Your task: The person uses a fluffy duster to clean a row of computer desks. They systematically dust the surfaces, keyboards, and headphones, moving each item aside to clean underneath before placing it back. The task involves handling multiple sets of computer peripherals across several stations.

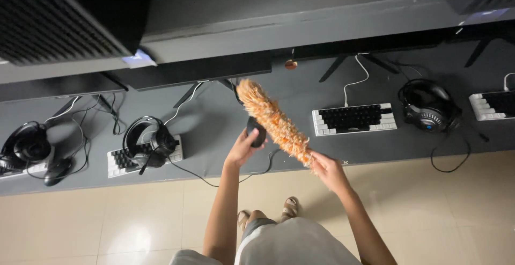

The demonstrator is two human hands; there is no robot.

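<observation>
The left hand (244, 148) has its grip closed around a black mouse (256, 131), lifted just off the grey table (214, 131); the mouse's cable (236, 178) trails down from it and loops over the table's near edge. The right hand (326, 169) has its grip wrapped tight on the handle end of an orange-and-cream duster (273, 120), whose fluffy head slants up and away to the left of that grip, crossing just behind the mouse and close beside the left fingers.

Left of the left grip lies a black-and-white keyboard (142, 157) with a black headset (150, 141) resting on it, and farther left another headset (27, 144) and a second mouse (56, 171). Right of the right grip sits another keyboard (354, 119), then a headset (429, 107) beyond it. Beyond both grips, monitors (201, 69) stand along the back of the table. Below the hands is a tiled floor (456, 206).
</observation>
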